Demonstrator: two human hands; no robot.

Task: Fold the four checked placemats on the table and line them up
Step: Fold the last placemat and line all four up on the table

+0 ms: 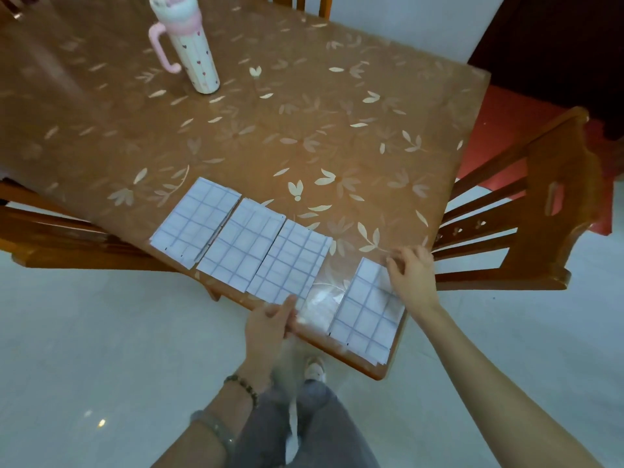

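Your right grip (pixel 410 275) pinches the stray placemat (pixel 366 312) at its far edge; left grip (pixel 270 320) unclear. Likely limp: slide it flat.

pink-handled tumbler (pixel 189 45) (upright), wooden chair (pixel 540 211)

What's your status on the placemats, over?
Left hand at near corner of third placemat. Right hand grips fourth placemat, a gap off the row of three. Cup far off, not in the way.

Dim, soft indoor light; white glare on the table (pixel 320 298) near its front edge; slight blur, bent edges.
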